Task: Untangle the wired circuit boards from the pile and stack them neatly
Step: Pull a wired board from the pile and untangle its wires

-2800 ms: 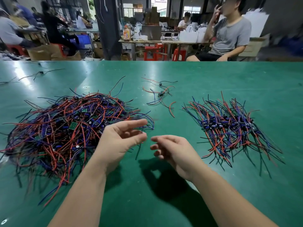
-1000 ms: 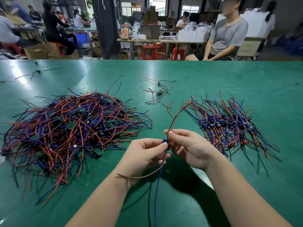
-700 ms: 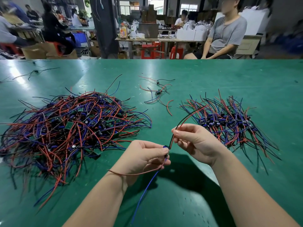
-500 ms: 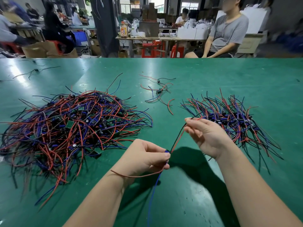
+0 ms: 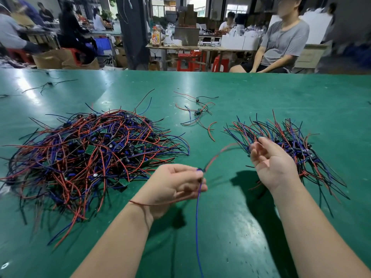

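A big tangled pile of wired circuit boards (image 5: 90,153), red, blue and black leads, lies on the left of the green table (image 5: 261,93). The sorted stack (image 5: 297,139) lies on the right, boards lined up and wires fanned out. My left hand (image 5: 172,185) pinches one small wired board (image 5: 199,169) at its fingertips between pile and stack. A blue lead (image 5: 197,217) hangs down from it, and a red one (image 5: 218,154) arcs up toward the right. My right hand (image 5: 271,163) hovers by the stack's near edge, fingers loosely spread, holding nothing.
A few loose wired boards (image 5: 197,113) lie mid-table behind my hands. Stray wires (image 5: 48,85) sit at the far left. A seated person (image 5: 281,41) is beyond the far table edge, with workbenches and red stools (image 5: 186,61) behind.
My right hand slid outward along the red and black leads and came off their ends, opening near the stack. My left hand kept its pinch on the board.
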The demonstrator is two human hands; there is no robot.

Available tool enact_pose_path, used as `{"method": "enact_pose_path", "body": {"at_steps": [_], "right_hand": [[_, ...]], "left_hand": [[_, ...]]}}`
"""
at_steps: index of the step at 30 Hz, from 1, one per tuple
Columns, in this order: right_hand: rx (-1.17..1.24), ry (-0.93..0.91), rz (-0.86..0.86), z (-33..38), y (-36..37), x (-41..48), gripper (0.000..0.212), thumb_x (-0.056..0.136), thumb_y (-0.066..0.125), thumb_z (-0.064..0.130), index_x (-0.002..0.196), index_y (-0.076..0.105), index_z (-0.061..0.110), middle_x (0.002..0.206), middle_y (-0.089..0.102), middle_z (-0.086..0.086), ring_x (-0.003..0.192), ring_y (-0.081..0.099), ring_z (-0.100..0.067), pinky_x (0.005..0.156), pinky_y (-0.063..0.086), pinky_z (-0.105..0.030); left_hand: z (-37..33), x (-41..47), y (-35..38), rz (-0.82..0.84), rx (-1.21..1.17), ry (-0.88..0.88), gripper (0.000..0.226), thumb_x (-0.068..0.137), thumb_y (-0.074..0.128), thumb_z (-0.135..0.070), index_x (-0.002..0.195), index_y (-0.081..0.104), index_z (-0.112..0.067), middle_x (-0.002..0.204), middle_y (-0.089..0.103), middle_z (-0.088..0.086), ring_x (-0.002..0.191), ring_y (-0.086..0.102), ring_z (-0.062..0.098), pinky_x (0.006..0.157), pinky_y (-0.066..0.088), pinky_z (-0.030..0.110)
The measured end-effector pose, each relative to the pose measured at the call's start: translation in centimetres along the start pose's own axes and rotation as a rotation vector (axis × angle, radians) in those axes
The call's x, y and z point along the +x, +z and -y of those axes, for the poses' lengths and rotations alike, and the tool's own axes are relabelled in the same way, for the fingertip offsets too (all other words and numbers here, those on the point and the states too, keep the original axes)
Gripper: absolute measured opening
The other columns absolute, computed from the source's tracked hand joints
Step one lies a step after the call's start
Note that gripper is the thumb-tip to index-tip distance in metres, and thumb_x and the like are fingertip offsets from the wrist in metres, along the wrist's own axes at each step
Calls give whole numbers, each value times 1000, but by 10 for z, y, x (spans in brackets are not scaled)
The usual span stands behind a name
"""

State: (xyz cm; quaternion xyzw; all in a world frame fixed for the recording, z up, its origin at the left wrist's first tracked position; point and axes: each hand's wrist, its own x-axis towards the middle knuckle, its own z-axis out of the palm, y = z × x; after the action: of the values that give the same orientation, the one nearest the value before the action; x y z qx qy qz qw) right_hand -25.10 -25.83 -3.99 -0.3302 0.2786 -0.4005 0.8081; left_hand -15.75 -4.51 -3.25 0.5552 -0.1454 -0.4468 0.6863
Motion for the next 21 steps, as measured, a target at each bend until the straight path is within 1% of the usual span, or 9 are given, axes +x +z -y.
{"method": "enact_pose_path", "body": {"at_steps": [2,4,6,8,10,13,15,17,21], "right_hand": [[-285,33,78,-11,4,-9,11,86,62,-3,88,57,7,77,60,-8,62,59,-14,55,51,-17],[-576,23,287,-32,11,-25,18,80,66,-8,87,59,8,75,60,-8,58,57,-13,52,47,-16],[-628,75,538,-51,23,-43,24,71,73,-3,88,63,10,72,63,-6,58,59,-10,54,48,-17],[-540,106,686,-63,31,-56,33,63,76,2,93,64,9,71,66,-3,60,60,-8,58,49,-18],[-465,71,700,-69,36,-61,38,60,76,1,96,64,10,68,65,2,60,59,-6,59,49,-17],[-363,15,650,-69,40,-65,40,57,78,7,95,66,12,65,65,3,56,58,-5,56,47,-15],[-290,4,562,-67,40,-65,32,57,77,12,88,70,12,66,67,3,55,58,-5,54,46,-14],[-197,50,498,-65,42,-65,18,57,76,16,75,75,13,69,70,1,56,60,-6,54,47,-14],[-65,129,418,-62,45,-66,7,57,74,15,64,75,15,65,69,-2,56,62,-8,53,48,-15]], "left_hand": [[-5,1,-1,-25,-207,24,14,70,66,-11,82,66,-6,72,72,9,62,71,18,52,57,24],[-7,1,-2,-27,-389,37,22,65,65,-17,85,66,-9,76,74,6,65,72,17,55,58,25],[-5,2,-1,-49,-471,49,27,65,66,-19,90,65,-10,79,75,3,67,72,15,53,57,23],[-1,2,1,-104,-486,48,29,64,69,-22,91,68,-12,78,75,-1,65,70,9,44,51,16],[3,4,5,-163,-481,50,29,63,71,-28,89,70,-15,74,73,-6,60,66,4,39,43,10],[6,6,6,-195,-515,72,27,64,72,-30,87,70,-17,73,72,-8,55,64,0,42,43,8],[8,6,7,-177,-502,50,21,63,72,-30,81,72,-18,76,74,-9,55,65,0,41,42,8],[10,5,10,-145,-485,25,15,63,72,-30,73,76,-19,79,75,-9,58,67,1,40,42,9],[15,6,14,-161,-311,11,28,62,73,-39,86,70,-25,88,74,-11,63,66,-1,45,41,12]]}}
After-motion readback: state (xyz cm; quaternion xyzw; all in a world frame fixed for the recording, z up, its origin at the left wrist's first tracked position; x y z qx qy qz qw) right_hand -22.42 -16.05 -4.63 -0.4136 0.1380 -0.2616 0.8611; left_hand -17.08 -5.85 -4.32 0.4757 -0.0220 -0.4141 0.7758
